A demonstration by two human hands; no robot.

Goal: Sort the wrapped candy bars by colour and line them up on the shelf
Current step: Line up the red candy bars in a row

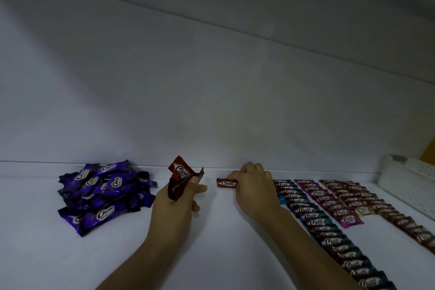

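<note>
The red candy bar (226, 183) lies flat near the back edge of the shelf (219, 238), at 12 o'clock from your wrists. Its long axis runs 9 to 3 o'clock, the logo reading toward 3, its right end dipped a touch toward 4.

Your right hand (253, 186) has its fingers curled down over that right end. In this dim light it looks like a pinch rather than a mere touch. Before you let go, square the bar so it lies crosswise like its neighbours and starts a new line. Leave a gap between it and the blue-wrapped row (329, 231) at 3 o'clock, which runs from 11 toward 5.

Your left hand (175, 205), at 9 o'clock of the bar, grips the spare red bars (180, 176) upright, ends fanned toward 12. Feed them across one at a time, logo up, each overlapping the last toward you.

The purple pile (101, 193) at far 9 o'clock is unsorted.
</note>
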